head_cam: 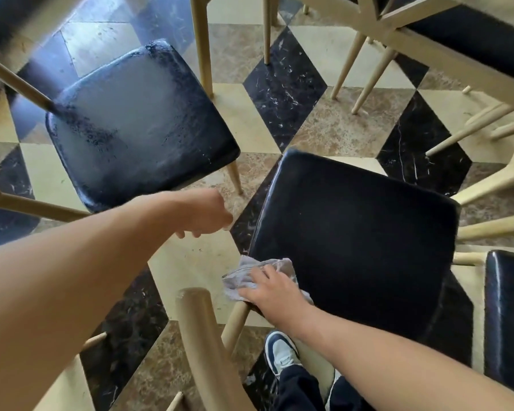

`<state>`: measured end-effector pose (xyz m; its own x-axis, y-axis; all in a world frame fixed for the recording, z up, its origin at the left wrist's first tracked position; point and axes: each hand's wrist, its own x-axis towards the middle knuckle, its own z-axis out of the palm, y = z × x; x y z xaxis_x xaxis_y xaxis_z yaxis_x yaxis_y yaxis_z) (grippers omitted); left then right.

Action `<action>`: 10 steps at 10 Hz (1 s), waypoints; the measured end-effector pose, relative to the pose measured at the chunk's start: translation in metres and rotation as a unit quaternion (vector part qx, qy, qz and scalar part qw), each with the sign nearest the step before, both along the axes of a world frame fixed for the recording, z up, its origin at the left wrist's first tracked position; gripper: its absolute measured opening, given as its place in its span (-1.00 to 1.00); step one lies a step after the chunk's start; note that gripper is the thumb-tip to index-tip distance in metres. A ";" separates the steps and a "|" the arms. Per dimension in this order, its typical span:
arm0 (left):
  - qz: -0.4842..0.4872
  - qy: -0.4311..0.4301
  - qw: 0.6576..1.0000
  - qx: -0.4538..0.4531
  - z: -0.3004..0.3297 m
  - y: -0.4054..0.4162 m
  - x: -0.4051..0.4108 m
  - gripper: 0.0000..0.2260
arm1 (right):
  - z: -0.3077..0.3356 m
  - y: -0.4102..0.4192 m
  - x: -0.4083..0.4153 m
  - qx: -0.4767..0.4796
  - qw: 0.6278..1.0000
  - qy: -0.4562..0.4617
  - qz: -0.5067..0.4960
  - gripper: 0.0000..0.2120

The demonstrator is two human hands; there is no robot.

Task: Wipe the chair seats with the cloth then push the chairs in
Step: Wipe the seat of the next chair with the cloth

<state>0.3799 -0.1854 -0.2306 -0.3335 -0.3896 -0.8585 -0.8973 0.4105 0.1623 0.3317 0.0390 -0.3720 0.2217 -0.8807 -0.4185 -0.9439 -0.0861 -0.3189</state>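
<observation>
Presently grey cloth (258, 277) lies at the lower-left corner of the black seat (356, 241) at frame centre-right, right hand (272, 289) pressing it with fingers spread flat, left hand (204, 213) loosely curled, holding nothing, above the checkered floor (333, 126), beside the upper-left second seat (137, 120).
</observation>
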 end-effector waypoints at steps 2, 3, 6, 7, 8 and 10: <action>-0.065 0.036 0.996 -0.054 0.023 0.033 -0.030 -0.80 | 0.051 0.032 -0.072 0.128 0.989 0.060 -0.031 -0.62; -0.125 0.055 0.989 -0.053 0.029 0.083 -0.059 -0.82 | 0.085 0.057 -0.117 0.167 0.971 0.083 -0.149 -0.66; -0.160 0.100 0.982 -0.030 0.018 0.226 -0.139 -0.81 | 0.159 0.139 -0.240 0.074 0.935 0.102 -0.332 -0.58; -0.192 0.094 0.976 -0.043 0.031 0.277 -0.165 -0.82 | 0.189 0.190 -0.279 0.050 0.936 0.092 -0.337 -0.55; -0.221 0.091 0.970 -0.050 0.044 0.333 -0.196 -0.81 | 0.214 0.258 -0.323 0.044 0.943 0.075 -0.322 -0.50; -0.240 0.106 0.962 -0.073 0.095 0.423 -0.274 -0.76 | 0.254 0.389 -0.385 0.022 0.867 -0.030 -0.497 -0.44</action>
<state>0.1057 0.2380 -0.1359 -0.6664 -0.2587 -0.6992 -0.5524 0.8012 0.2301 -0.0537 0.4282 -0.1184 -0.6154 -0.6328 -0.4700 -0.5264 0.7737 -0.3525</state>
